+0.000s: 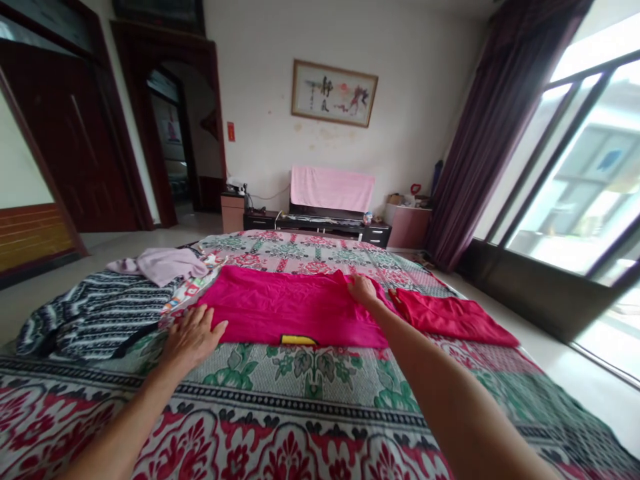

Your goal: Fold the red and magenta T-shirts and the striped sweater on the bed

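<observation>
A bright pink garment (280,303) lies spread in a flattened rectangle on the patterned bedspread (240,393), with a yellow patch edged in black (297,340) at its near edge. My left hand (193,333) rests on the garment's left end, its fingers spread. Toward the far right part of the same garment is my right hand (363,291), fingers curled down onto the cloth, which bunches slightly beside them. A folded red garment (457,318) lies just right of the pink one.
To the left is a heap of clothes: a black-and-white striped garment (110,313) with a pale pink cloth (163,265) on top. Beyond the bed stands a low cabinet (377,235) and a screen covered by a pink towel (333,188). A purple curtain (500,120) hangs at the right.
</observation>
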Motion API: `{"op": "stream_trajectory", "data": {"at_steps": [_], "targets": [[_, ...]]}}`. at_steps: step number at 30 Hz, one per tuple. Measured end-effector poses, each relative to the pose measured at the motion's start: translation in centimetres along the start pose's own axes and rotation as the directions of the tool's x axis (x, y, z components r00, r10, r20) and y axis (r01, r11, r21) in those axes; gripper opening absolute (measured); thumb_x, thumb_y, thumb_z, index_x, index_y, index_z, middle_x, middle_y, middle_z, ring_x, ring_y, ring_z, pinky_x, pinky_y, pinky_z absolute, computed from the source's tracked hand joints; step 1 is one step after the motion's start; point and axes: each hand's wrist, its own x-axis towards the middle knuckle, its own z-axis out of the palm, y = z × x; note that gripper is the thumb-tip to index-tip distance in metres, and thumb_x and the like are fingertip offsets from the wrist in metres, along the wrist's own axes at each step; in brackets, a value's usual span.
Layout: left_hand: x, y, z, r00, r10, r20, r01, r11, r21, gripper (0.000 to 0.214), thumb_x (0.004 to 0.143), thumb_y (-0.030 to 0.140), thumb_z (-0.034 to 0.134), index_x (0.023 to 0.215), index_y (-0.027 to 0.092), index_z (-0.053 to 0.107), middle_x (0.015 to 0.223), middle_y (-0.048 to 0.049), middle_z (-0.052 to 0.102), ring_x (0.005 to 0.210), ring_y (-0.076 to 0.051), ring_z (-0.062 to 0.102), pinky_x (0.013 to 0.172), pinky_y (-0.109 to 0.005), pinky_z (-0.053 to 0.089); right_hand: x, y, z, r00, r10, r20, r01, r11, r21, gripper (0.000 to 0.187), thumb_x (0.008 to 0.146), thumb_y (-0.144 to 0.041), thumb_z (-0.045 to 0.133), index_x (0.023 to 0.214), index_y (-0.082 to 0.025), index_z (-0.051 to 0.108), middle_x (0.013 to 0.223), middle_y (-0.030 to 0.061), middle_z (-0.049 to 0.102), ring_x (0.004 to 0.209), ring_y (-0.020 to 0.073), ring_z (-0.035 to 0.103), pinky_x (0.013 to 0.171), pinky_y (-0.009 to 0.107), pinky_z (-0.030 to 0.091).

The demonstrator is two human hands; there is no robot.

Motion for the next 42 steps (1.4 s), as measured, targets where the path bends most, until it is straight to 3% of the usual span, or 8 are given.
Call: {"op": "stream_trajectory", "data": {"at_steps": [5,10,16,19,26,32,36,42], "targets": [[-0.4,0.3,-0.3,1.000,-0.003,-0.014,0.004,1.000,0.015,0.065,0.088,0.049,0.028,0.137,0.010,0.045,0.148,-0.0131,0.036,0.134,-0.030,0.031,0.105,-0.046,0.028,1.4,-0.1,2.0,1.000,0.027,0.004,-0.027,1.000,0.011,0.036,0.081,-0.038,0.053,0.106,-0.016,0.067,0.102,0.0134,0.070,0.093,0.0250,0.064,0.075,0.029,0.046],[-0.4,0.4,-0.4,1.000,-0.004,-0.011,0.004,1.000,0.008,0.064,0.088,0.049,0.031,0.137,0.012,0.045,0.148,-0.0119,0.035,0.135,-0.029,0.030,0.106,-0.044,0.028,2.4,0.2,2.5,0.997,0.050,-0.063,-0.047,0.997,0.057,0.032,0.080,-0.025,0.047,0.099,-0.019,0.072,0.094,0.0106,0.072,0.086,0.0238,0.066,0.070,0.029,0.048],[-0.4,0.2,-0.2,1.000,-0.004,-0.015,0.004,1.000,-0.022,0.062,0.088,0.048,0.033,0.136,0.012,0.046,0.149,-0.0121,0.034,0.136,-0.030,0.029,0.106,-0.046,0.027,4.3,-0.1,-0.7,0.975,0.044,-0.220,-0.018,0.993,0.117,0.037,0.083,-0.026,0.042,0.106,-0.020,0.069,0.098,0.0100,0.071,0.085,0.0226,0.065,0.074,0.031,0.049],[-0.4,0.3,-0.3,1.000,-0.005,-0.013,0.004,0.999,-0.032,0.062,0.088,0.048,0.032,0.136,0.012,0.046,0.148,-0.0126,0.034,0.135,-0.030,0.030,0.106,-0.046,0.028,4.3,-0.3,-2.8,0.948,-0.051,-0.314,0.111,0.978,0.175,0.032,0.080,-0.026,0.046,0.100,-0.020,0.071,0.095,0.0082,0.072,0.084,0.0213,0.064,0.077,0.031,0.048],[-0.6,0.5,-0.8,1.000,-0.014,-0.002,0.014,0.998,-0.059,0.064,0.089,0.049,0.030,0.138,0.010,0.044,0.148,-0.0145,0.035,0.135,-0.031,0.030,0.107,-0.047,0.026,-2.1,2.7,-4.8,0.861,-0.357,-0.362,0.434,0.888,0.155,0.029,0.080,-0.029,0.048,0.098,-0.021,0.069,0.091,0.0051,0.072,0.081,0.0179,0.066,0.076,0.028,0.049],[-0.7,0.7,-1.2,1.000,-0.013,0.004,0.014,0.998,-0.058,0.063,0.089,0.049,0.030,0.137,0.011,0.045,0.148,-0.0141,0.035,0.136,-0.031,0.030,0.106,-0.046,0.027,-7.3,4.8,-4.0,0.852,-0.509,-0.127,0.517,0.855,0.039,0.028,0.073,-0.018,0.048,0.089,-0.026,0.069,0.097,0.0037,0.071,0.086,0.0187,0.066,0.078,0.031,0.049],[-0.6,0.7,-1.1,1.000,-0.011,0.006,0.012,0.997,-0.078,0.065,0.088,0.049,0.031,0.137,0.009,0.044,0.147,-0.0151,0.036,0.135,-0.032,0.030,0.106,-0.048,0.027,-7.5,1.1,-3.8,0.847,-0.478,-0.234,0.505,0.860,0.069,0.034,0.072,-0.013,0.043,0.092,-0.025,0.068,0.099,0.0035,0.071,0.086,0.0180,0.065,0.077,0.030,0.050],[-0.6,0.7,-1.1,1.000,-0.011,-0.018,0.008,0.990,-0.138,0.061,0.088,0.047,0.034,0.134,0.011,0.048,0.147,-0.0159,0.037,0.135,-0.033,0.030,0.106,-0.049,0.026,-6.3,-10.2,0.0,0.839,-0.531,-0.118,0.542,0.799,0.261,0.036,0.075,-0.008,0.044,0.098,-0.020,0.069,0.100,0.0041,0.072,0.092,0.0169,0.065,0.085,0.026,0.047]]}}
